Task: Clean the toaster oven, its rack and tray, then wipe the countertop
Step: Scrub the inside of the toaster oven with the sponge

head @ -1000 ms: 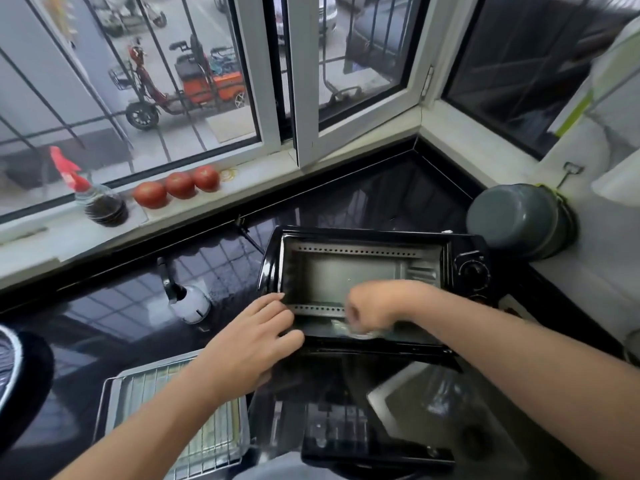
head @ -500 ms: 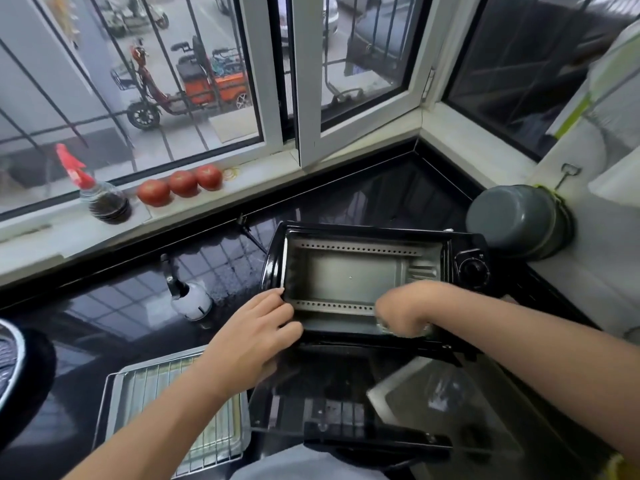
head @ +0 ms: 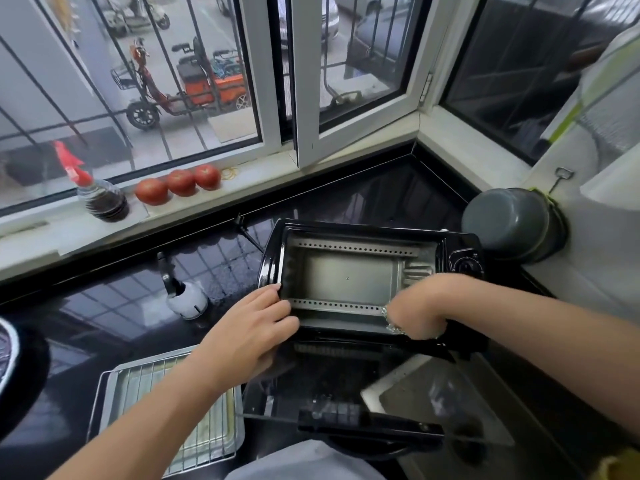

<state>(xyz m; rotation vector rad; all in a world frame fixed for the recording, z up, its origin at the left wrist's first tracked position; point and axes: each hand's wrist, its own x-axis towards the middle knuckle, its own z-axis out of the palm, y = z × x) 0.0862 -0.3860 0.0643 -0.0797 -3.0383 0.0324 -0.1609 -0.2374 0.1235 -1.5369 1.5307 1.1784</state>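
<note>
steel scourer [head: 393,325] under right fingers [head: 412,318]

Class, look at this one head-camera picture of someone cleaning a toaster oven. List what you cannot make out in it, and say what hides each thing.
1. What the right hand holds: only a shiny scrap shows; curled fingers cover the rest.
2. Dial markings on the toaster oven: too small.
3. Near part of the rack and tray: hidden by the left forearm.
4. Dark round object: cut off by the left edge.
5. Yellow thing: cut off at the bottom right corner.
</note>
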